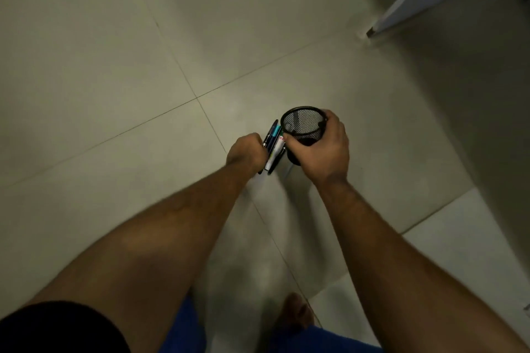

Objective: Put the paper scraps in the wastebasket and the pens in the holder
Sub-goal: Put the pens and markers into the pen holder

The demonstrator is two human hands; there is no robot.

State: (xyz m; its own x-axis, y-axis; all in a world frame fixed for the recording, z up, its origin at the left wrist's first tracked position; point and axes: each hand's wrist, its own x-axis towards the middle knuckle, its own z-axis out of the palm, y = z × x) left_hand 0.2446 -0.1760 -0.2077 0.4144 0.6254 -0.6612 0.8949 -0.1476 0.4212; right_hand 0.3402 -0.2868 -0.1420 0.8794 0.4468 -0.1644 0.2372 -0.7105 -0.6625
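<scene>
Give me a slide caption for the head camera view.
Left hand grips a bundle of pens beside the black mesh holder held in the right hand.

Tiled indoor floor [114, 66], probably home.

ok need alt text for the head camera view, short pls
Seen from above, a person's left hand grips a bundle of pens beside a black mesh pen holder held in the right hand. No pens show inside the holder's open mouth. Below are pale floor tiles, blue shorts and a bare foot.
</scene>
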